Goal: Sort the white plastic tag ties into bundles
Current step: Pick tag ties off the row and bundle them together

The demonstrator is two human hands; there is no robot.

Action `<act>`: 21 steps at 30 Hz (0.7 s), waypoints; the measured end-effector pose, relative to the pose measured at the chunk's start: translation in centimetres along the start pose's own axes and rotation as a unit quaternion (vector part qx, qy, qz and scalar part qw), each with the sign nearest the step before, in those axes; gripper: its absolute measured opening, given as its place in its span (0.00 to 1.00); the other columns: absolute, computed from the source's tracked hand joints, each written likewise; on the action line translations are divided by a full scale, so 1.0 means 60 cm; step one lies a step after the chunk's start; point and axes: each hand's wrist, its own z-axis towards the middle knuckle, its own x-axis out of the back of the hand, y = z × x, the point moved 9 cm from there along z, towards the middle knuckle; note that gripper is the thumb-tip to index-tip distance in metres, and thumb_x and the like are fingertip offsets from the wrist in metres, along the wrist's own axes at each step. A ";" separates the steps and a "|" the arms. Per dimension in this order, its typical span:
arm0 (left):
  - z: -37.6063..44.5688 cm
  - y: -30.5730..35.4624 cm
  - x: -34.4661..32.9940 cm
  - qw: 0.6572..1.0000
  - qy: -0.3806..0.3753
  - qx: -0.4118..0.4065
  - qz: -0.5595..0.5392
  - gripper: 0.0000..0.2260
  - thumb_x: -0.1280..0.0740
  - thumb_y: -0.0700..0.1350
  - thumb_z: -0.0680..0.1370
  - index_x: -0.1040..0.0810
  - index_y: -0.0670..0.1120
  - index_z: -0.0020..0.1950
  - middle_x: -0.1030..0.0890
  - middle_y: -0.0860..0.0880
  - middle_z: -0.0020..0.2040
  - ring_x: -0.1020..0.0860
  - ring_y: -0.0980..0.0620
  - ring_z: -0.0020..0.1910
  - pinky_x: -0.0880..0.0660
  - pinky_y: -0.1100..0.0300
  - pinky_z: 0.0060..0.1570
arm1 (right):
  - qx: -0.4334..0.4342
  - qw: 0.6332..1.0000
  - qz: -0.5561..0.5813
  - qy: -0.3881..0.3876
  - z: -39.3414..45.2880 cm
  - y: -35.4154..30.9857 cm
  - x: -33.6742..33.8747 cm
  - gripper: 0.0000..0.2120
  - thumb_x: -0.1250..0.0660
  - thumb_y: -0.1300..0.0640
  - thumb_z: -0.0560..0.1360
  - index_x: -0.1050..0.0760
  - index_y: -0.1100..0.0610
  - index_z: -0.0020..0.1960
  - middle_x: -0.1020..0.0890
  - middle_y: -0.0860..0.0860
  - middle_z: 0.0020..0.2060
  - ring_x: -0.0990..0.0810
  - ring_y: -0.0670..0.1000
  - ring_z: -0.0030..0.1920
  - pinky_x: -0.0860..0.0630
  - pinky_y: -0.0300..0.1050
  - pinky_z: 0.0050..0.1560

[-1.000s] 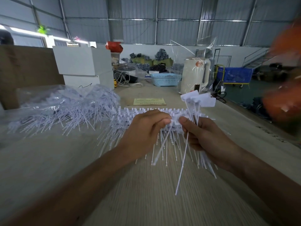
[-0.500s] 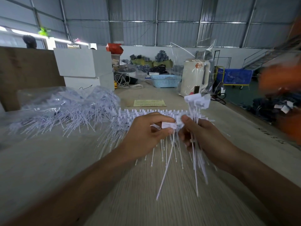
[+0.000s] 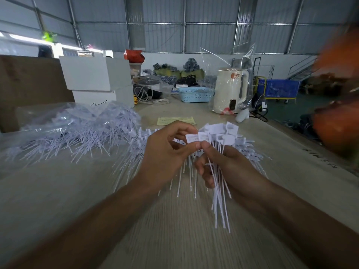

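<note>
Hands, two: left hand (image 3: pixel 165 158) pinching one tag tie (image 3: pixel 192 138), right hand (image 3: pixel 229 167) gripping one bundle (image 3: pixel 219 183).

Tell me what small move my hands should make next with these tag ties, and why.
Probably slide the single tie pinched by your left hand in among the bundle in your right hand. Its flag already touches the bundle's flags, and your right thumb sits at the joint, ready to take it.

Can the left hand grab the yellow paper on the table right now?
Probably not yet: the left hand pinches a white plastic tag tie, and the flat yellow paper slip lies just beyond it, with nothing in between.
</note>
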 end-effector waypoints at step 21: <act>-0.059 -0.040 -0.118 0.960 -0.247 0.130 0.014 0.22 0.39 0.72 0.71 0.29 0.57 0.54 0.18 0.53 0.50 0.18 0.56 0.47 0.21 0.51 0.46 | 0.135 0.979 0.016 0.150 -0.003 -0.062 0.068 0.07 0.28 0.59 0.76 0.25 0.57 0.42 0.35 0.50 0.27 0.36 0.45 0.25 0.35 0.39 0.24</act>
